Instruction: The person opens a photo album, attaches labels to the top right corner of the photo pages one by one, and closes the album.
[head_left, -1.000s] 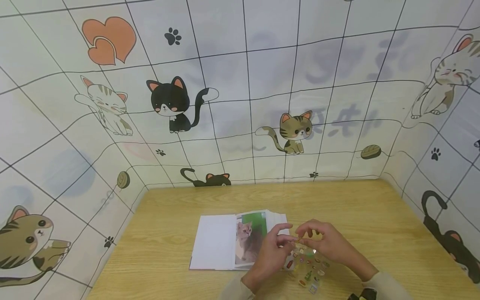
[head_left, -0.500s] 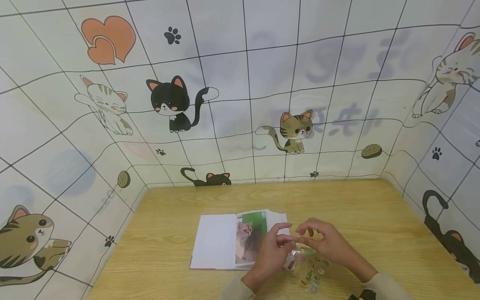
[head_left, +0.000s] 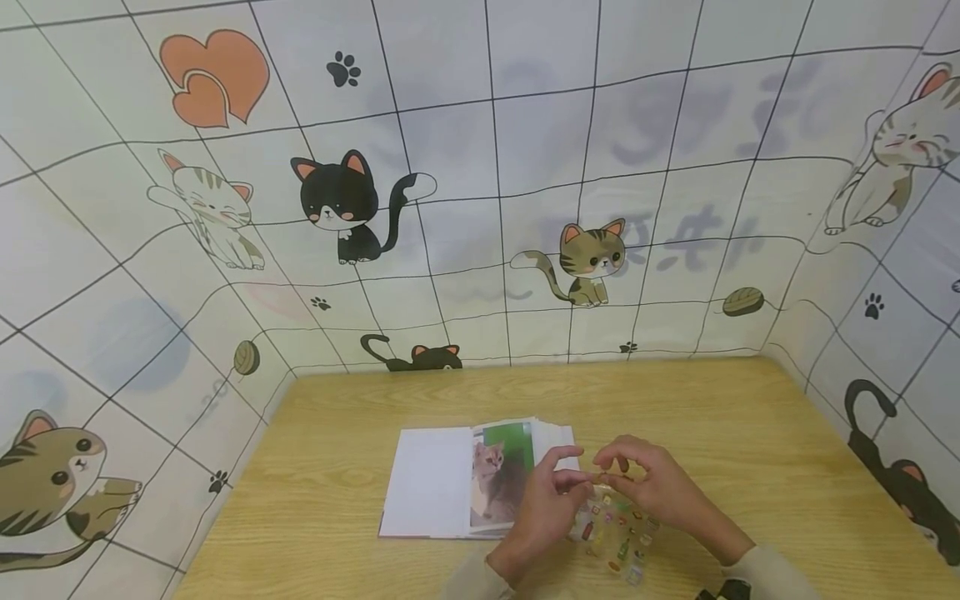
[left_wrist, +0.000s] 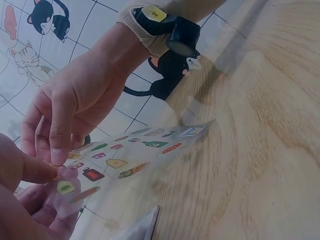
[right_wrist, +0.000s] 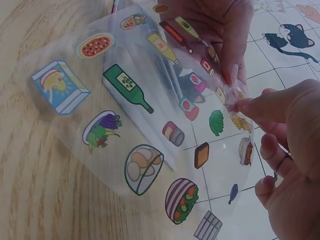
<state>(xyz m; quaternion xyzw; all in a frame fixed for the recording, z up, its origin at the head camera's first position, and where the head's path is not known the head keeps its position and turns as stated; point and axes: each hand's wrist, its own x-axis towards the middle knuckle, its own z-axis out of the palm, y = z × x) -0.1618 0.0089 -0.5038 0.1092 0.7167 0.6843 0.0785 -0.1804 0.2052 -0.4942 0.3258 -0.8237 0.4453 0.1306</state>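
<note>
A clear sticker sheet (head_left: 622,542) printed with small food pictures hangs tilted between my two hands above the table. My left hand (head_left: 547,504) pinches its upper edge between thumb and fingers. Close beside it, my right hand (head_left: 651,482) pinches the same edge, the fingertips of both hands almost meeting. In the right wrist view the sheet (right_wrist: 172,132) shows a green bottle, a milk-type carton, fruit and bowls. The left wrist view has my left hand (left_wrist: 22,195) low at the left and my right hand (left_wrist: 75,100) above it. Whether a sticker is coming loose there, I cannot tell.
An open photo album (head_left: 427,483) lies left of my hands, a cat photo (head_left: 498,475) on its right page. My left hand covers part of it. The wooden table (head_left: 337,467) meets walls covered in cat-patterned sheeting (head_left: 465,200).
The sticker sheet's lower part swings slightly to the right. The pinching fingertips shift a little to the right, while both hands stay in nearly the same place.
</note>
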